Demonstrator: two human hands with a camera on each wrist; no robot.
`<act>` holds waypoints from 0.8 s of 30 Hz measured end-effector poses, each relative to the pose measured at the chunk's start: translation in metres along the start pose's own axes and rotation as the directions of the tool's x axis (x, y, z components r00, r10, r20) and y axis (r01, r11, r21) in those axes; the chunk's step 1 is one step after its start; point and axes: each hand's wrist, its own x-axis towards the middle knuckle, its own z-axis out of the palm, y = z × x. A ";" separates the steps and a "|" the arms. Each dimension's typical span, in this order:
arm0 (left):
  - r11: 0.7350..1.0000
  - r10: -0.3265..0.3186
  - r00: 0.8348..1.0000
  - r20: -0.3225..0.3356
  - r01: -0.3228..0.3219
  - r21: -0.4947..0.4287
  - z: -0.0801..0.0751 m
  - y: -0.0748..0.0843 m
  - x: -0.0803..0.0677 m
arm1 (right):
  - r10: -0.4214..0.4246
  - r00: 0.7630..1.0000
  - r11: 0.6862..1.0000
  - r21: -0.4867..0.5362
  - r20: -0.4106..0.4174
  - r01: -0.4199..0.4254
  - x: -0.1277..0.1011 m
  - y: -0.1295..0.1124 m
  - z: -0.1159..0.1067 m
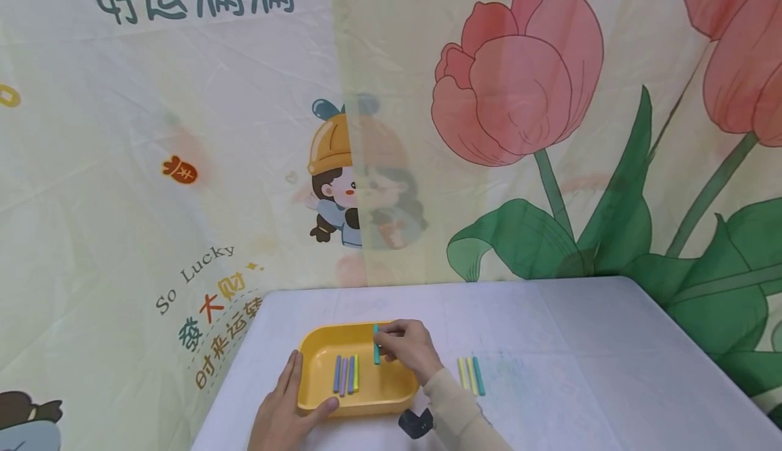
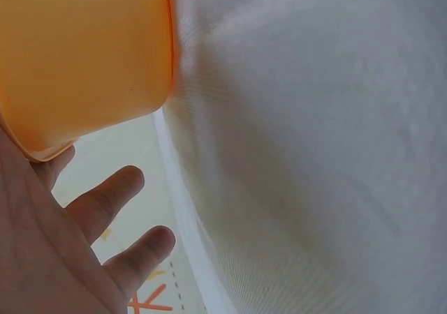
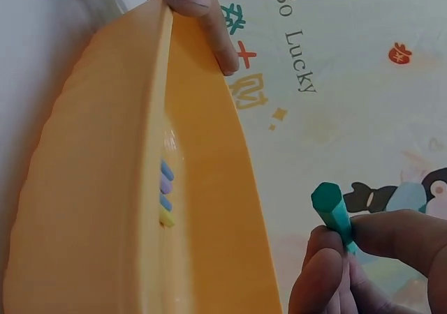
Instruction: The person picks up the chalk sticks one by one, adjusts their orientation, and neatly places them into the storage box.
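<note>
Over the yellow tray point(image 1: 318, 342), the right hand point(image 1: 411, 349) pinches a teal stick point(image 1: 376, 350), long axis running away from the person, just right of four sticks point(image 1: 345, 373) lying parallel inside. Left hand point(image 1: 282, 407), fingers relaxed, rests against the tray's near-left corner, thumb on the rim. Three more sticks point(image 1: 471, 375) lie on the table point(image 1: 580, 369). The backdrop point(image 1: 195, 271) reads "So Lucky".

left hand point(image 1: 282, 407): low, fingers straight, thumb pressed forward | right hand point(image 1: 408, 347): raised, fingertips point(image 3: 328, 272) pinched together, wrist bent | right sleeve point(image 1: 455, 407): covers forearm
</note>
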 end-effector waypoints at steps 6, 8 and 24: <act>1.000 -0.016 1.000 0.005 0.016 -0.016 0.003 -0.001 0.001 | 0.027 1.000 0.999 0.016 0.011 -0.028 0.002 0.009 0.009; 1.000 -0.011 1.000 -0.002 0.011 -0.014 0.003 -0.001 0.001 | 0.033 0.999 0.999 0.015 0.013 -0.033 0.003 0.012 0.012; 1.000 -0.019 1.000 0.010 0.019 0.002 0.000 0.001 0.000 | 0.048 0.998 0.993 -0.107 -0.029 -0.051 0.012 0.025 0.036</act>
